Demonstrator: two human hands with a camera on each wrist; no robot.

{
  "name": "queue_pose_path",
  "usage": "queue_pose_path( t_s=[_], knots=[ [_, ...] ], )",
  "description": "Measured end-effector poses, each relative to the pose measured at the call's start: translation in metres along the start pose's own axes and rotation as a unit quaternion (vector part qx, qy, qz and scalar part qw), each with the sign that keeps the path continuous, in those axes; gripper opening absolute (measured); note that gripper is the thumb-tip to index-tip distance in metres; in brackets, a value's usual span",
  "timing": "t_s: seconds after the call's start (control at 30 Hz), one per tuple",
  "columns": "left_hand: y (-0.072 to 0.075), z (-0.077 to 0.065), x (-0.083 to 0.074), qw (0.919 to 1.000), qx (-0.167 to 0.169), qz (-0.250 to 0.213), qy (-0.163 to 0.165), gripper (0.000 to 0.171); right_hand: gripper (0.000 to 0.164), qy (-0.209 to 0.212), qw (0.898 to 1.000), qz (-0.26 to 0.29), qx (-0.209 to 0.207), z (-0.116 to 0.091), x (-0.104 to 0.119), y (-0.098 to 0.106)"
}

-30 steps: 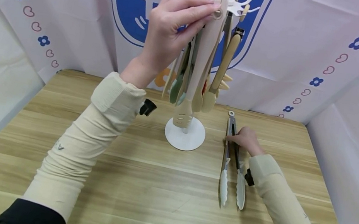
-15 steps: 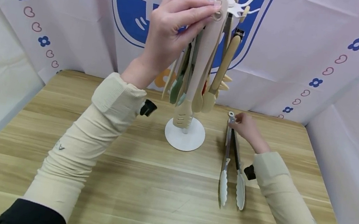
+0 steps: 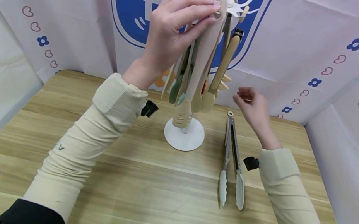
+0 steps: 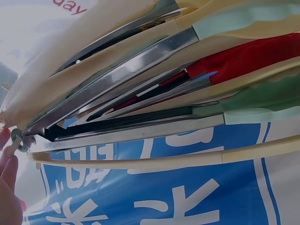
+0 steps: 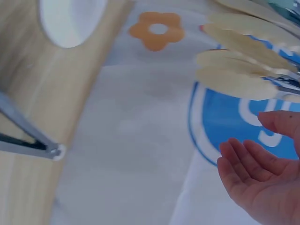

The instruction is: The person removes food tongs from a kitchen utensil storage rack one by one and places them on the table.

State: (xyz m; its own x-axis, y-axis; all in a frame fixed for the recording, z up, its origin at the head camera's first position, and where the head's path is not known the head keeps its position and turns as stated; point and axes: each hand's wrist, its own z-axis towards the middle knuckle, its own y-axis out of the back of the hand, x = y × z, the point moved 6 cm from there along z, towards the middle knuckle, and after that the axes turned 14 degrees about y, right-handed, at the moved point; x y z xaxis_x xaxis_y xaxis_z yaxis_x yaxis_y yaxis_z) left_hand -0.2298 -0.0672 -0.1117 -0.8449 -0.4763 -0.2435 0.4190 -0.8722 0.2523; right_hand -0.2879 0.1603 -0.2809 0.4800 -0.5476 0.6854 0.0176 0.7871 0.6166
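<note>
In the head view a white utensil rack (image 3: pixel 187 138) stands on the table, hung with several kitchen utensils, among them a pale slotted turner (image 3: pixel 183 113). My left hand (image 3: pixel 176 23) holds the rack at its top, thumb and fingers together by the hooks. The left wrist view shows my fingertips (image 4: pixel 8 161) at a pale hook tip, close to the ring of hanging tongs (image 4: pixel 126 70). What exactly lies between them is partly hidden. My right hand (image 3: pixel 254 106) hovers empty above the table's back edge, fingers loosely bent. Grey-handled tongs (image 3: pixel 236 156) with pale scalloped tips lie spread on the table below it.
A wooden table (image 3: pixel 137 199) lies under everything. Behind it hangs a white cloth (image 3: pixel 279 57) with a blue emblem, hearts and flowers. White side walls (image 3: pixel 349 127) close in the right and left. Beside the right hand, hanging spoon-like utensil heads (image 5: pixel 239 84) are near.
My right hand has let go of the tongs, sliding up to their ring end, then rising toward the back. The tongs stay put. My left hand keeps its place on the rack.
</note>
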Motion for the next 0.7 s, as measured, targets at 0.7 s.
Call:
queue_pose_path(
  t_s=[0.7],
  knots=[
    [-0.009, 0.008, 0.001, 0.995, 0.079, 0.021, 0.058, 0.036, 0.036, 0.079, 0.987, 0.071, -0.122, 0.003, 0.057, 0.014]
  ],
)
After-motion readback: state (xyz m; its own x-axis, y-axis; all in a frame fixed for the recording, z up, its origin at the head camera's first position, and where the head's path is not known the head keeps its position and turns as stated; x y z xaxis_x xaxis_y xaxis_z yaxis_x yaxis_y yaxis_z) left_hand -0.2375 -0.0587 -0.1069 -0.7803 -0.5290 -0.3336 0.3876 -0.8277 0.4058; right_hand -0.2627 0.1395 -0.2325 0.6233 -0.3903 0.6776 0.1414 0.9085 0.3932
